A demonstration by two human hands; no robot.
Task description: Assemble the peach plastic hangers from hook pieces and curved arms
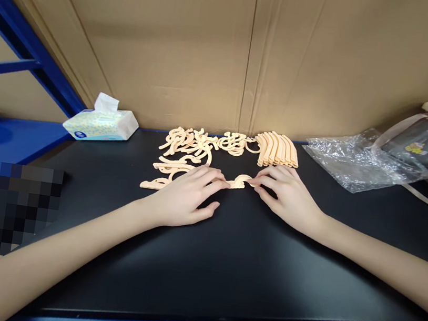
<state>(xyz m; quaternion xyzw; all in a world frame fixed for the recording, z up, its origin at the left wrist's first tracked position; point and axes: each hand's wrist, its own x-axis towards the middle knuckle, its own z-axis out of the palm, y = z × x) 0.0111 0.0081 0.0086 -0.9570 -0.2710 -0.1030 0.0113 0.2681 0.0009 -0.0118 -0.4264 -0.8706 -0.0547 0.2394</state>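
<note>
A pale peach, flat, curved shape [239, 184] lies partly hidden at its ends — one piece or several, unclear. Behind it, pale peach hooked pieces [201, 139] overlap loosely leftward; pale peach arched strips [278, 152] sit nested rightward.

No legible lettering anywhere.

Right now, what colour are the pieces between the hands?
Pale peach: the pieces show best in the head view, the only one.

Blue-framed workbench [238, 270] and cardboard backing [174, 43] suggest a workshop.
</note>
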